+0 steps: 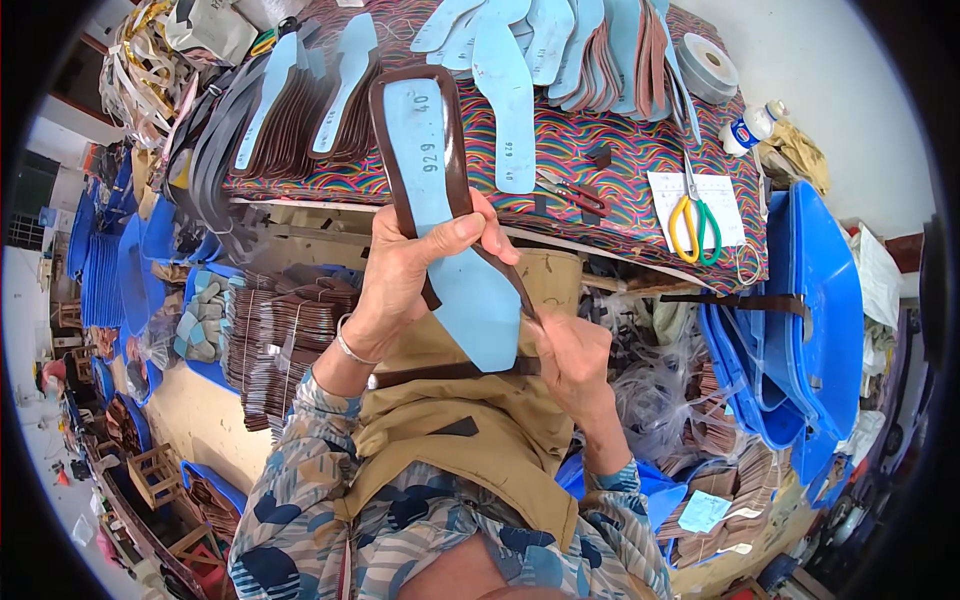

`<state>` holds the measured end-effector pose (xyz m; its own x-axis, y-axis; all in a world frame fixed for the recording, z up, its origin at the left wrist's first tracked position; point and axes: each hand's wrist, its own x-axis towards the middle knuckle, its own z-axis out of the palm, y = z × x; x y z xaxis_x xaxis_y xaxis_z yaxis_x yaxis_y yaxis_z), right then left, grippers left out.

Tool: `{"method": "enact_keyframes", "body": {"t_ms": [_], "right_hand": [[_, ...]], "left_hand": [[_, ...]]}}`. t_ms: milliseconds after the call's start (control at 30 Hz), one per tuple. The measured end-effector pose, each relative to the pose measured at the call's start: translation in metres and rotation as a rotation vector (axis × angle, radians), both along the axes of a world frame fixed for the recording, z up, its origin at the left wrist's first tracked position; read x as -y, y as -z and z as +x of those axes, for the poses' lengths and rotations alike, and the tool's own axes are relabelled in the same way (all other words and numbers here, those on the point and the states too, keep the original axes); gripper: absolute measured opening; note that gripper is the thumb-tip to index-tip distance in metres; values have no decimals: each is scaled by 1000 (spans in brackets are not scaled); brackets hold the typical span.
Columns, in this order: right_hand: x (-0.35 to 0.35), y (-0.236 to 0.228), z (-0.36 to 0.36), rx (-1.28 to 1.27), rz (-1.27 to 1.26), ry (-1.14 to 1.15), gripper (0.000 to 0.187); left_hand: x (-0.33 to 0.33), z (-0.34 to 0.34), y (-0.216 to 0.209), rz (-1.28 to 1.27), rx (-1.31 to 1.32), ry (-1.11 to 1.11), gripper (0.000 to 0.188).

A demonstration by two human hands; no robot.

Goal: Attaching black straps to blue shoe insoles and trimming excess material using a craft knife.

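Note:
A light blue shoe insole (470,300) is held up in front of my apron, its narrow rounded end pointing away from me. Dark brown edging strip (462,165) wraps around that narrow end and runs down both sides. My left hand (400,265) is closed around the insole's middle, thumb on the blue face and fingertips showing at the far edge. At the right side of the wide end, my right hand (575,365) is closed in a pinch on the strip's loose part. Its fingertips are partly hidden.
A table with a patterned cloth (620,225) carries insole stacks (275,120), blue pieces (503,110), small snips (572,192), scissors (692,215), a tape roll (708,68) and a white bottle (752,128). Blue bins (825,300) stand right. Bundled brown pieces (285,345) lie left.

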<state>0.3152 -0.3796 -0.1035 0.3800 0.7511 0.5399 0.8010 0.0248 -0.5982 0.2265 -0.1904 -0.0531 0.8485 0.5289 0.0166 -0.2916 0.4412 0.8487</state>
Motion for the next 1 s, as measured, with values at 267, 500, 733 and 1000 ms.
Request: {"method": "enact_keyframes", "body": {"t_ms": [267,500,733,1000], "right_hand": [[61,-51,47,-571,-424,-58,11],[83,-106,70,-436,-408,11,16],[12,-125,66,-682,129,43,29],[-126,-30,5,-470,-71,-393,15]], "left_hand": [[-103,-50,-21,-96,158,-188,21],[-213,-163,-19,145,34,-562,19],[-200,-240,-19,119,-327,-910,19],[-164,-239,25,-172,-23,-542,10]]}}
